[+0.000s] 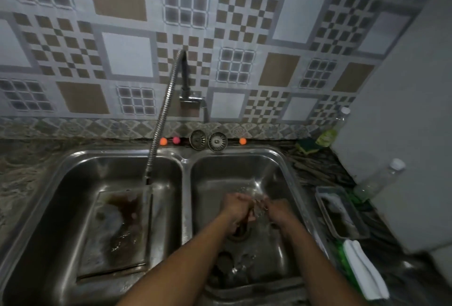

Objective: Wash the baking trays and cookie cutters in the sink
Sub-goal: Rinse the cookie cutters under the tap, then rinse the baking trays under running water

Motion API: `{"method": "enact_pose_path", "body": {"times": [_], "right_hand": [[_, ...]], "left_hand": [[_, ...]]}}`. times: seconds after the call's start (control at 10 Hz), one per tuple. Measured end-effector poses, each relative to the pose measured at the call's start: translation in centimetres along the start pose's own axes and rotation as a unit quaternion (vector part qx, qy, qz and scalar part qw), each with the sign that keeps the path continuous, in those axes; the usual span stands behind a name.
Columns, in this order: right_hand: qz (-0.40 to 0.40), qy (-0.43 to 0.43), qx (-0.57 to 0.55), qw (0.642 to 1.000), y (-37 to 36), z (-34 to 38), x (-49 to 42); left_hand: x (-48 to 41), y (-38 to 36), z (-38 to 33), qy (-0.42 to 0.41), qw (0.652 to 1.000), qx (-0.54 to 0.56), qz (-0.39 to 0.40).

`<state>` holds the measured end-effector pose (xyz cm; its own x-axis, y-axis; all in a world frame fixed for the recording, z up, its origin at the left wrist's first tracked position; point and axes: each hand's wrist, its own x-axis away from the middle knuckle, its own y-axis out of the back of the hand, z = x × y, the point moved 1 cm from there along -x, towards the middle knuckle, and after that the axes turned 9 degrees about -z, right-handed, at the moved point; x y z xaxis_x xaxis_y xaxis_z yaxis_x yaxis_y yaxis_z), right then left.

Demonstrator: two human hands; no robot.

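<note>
Dirty baking tray (pixel 115 232) lies flat in the left basin at eight o'clock, close to its walls. Second tray (pixel 342 212) sits on the surface (pixel 318 173) at four. Left hand (pixel 236 210) and right hand (pixel 278 211) meet under running water in the right basin, fingers curled. Can't tell what they hold.

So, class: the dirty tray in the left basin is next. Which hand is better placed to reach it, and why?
Probably the left hand: it sits nearer the baking tray in the left basin. The right hand is farther over and would have to cross the left arm.
</note>
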<state>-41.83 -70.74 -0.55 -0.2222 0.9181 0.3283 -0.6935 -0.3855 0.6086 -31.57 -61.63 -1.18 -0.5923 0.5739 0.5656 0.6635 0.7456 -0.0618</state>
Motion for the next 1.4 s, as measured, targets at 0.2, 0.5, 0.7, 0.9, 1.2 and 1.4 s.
{"method": "enact_pose_path", "body": {"times": [0.2, 0.5, 0.7, 0.9, 1.2, 1.4], "right_hand": [[-0.053, 0.059, -0.120, 0.990, 2.8, -4.2, -2.8], [0.070, -0.062, -0.010, 0.996, 0.8, -12.1, -8.1], [0.058, -0.082, 0.025, 0.995, -2.0, -15.4, -10.3], [0.113, -0.017, 0.075, 0.991, -3.5, -16.1, -10.6], [0.119, 0.002, 0.181, 0.976, -5.2, -20.1, -10.5], [0.077, 0.005, 0.134, 0.988, -3.4, -16.9, -9.9]], "left_hand": [[-1.9, -5.9, 3.3, 0.010, 0.998, 0.067, 0.013], [-5.7, -7.9, 10.9, 0.029, 0.995, -0.085, -0.038], [-7.9, -8.1, 13.3, -0.031, 0.959, -0.278, 0.044], [-8.8, -8.0, 15.2, -0.037, 0.922, -0.385, 0.031], [-9.4, -7.6, 17.2, -0.012, 0.896, -0.439, 0.068], [-8.6, -8.0, 14.5, -0.063, 0.933, -0.354, 0.005]]}}
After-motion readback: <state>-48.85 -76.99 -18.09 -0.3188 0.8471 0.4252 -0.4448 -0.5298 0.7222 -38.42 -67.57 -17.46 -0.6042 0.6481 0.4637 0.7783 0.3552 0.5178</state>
